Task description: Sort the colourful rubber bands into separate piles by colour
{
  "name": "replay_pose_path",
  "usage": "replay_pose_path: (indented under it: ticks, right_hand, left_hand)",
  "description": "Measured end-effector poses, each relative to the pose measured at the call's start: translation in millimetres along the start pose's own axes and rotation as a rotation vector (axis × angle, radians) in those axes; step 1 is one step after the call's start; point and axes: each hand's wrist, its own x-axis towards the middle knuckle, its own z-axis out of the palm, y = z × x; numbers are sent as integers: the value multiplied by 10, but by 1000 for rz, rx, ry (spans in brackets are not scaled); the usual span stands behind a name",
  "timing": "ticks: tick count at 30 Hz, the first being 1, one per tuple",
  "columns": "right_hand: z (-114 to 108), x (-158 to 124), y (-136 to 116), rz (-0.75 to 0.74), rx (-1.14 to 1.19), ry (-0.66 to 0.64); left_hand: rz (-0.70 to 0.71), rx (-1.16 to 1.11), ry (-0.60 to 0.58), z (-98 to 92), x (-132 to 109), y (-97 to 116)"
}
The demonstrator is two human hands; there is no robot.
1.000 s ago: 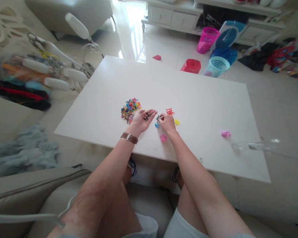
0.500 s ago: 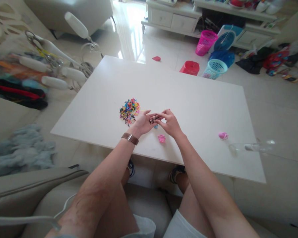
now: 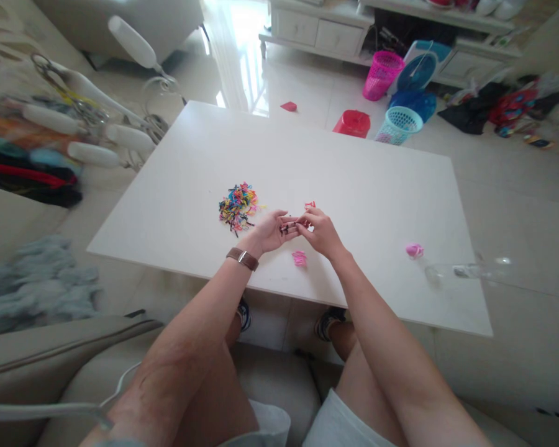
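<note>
1. Since a second ago, the right hand has come across to meet the left hand at its fingertips; compared with half a second ago, more of the red pieces shows just beyond the right knuckles
2. A few small dark pieces rest on the left hand, around the base of its fingers; any lettering on them is far too small for me to read
3. That hand lies palm up with its fingers stretched out, cradling the pieces rather than clamping them
4. The right thumb and fingertips are drawn close together, though I cannot tell whether a dark piece is pinched between them
5. Nearer the seated person, pink pieces lie bunched on the white table, apart from both hands and short of the near edge
6. A many-coloured pile sits just left of the left hand
7. A brown watch strap circles the left wrist, buckle showing; whether it bears a stamp I can't make out
8. The near edge runs beneath both forearms, while tabletop stretches broadly from the hands to the far edge, and rightward to a pinkish-purple item
9. Beside that, a clear object overlaps the right edge as I see it
10. Past the far edge, a red plastic item and a light-blue basket stand on the floor, with a bright pink basket farther back
</note>
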Motion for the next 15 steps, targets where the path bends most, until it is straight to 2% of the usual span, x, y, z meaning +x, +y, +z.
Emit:
replay_pose_path:
  ticks: [3, 6, 9, 15]
  right_hand:
    - [62, 28, 88, 81, 9, 133]
    - [153, 61, 202, 226, -30, 225]
    - [281, 94, 295, 325, -90, 227]
    - [539, 134, 347, 337, -161, 197]
  left_hand:
    - [76, -75, 99, -22, -8, 49]
    - [242, -236, 203, -70, -30, 128]
    - [346, -362, 275, -123, -67, 198]
    - [361, -398, 275, -165, -142, 242]
